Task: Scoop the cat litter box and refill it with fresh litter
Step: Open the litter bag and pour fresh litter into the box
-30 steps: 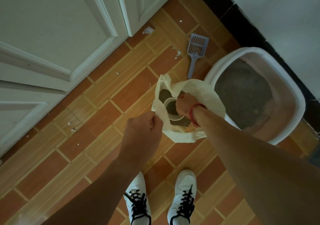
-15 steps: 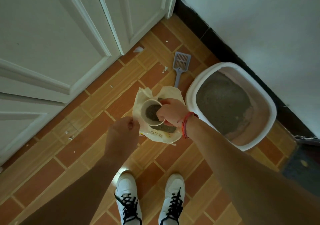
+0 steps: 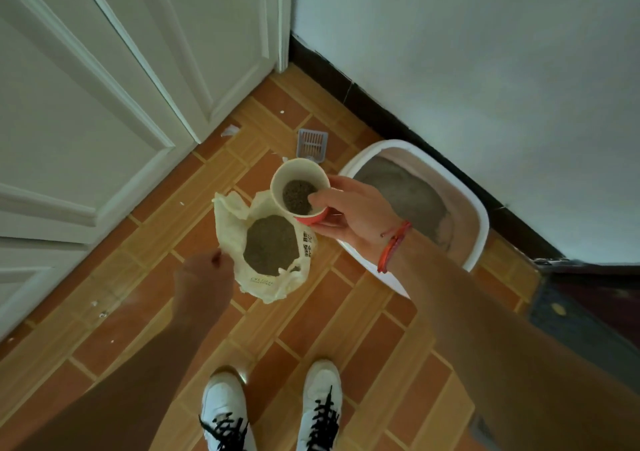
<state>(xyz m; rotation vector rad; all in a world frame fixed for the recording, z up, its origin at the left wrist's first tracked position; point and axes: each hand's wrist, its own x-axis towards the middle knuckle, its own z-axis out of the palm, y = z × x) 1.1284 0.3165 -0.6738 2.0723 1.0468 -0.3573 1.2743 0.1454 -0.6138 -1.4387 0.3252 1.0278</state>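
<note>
Fresh litter: a small charge of grey-brown granules sits in the bottom of a paper cup, well under half full. The cup has a cream inner wall and a red outer skin and tilts slightly toward the viewer.

The right hand grips the cup, thumb hooked over the rim and fingers under the base. Judged reason: a firm hold for carrying and tipping.

The cup hangs above the litter bag, which stands on the floor at its 7 o'clock. The bag is thin, crumpled, cream-coloured film with dark print, and its mouth is rolled open over a flat bed of litter.

The left hand pinches the bag's edge at the bag's 8 o'clock, probably to hold the mouth open and steady.

The litter box lies at the cup's 3 o'clock, against the wall. It is a rounded white-rimmed tub with a pinkish wall and a shallow, uneven grey layer inside. Refill appears barely begun.

A grey slotted plastic scoop lies on the floor at the cup's 12 o'clock. The floor is glossy orange-brown tile with white crumbs scattered across it.
</note>
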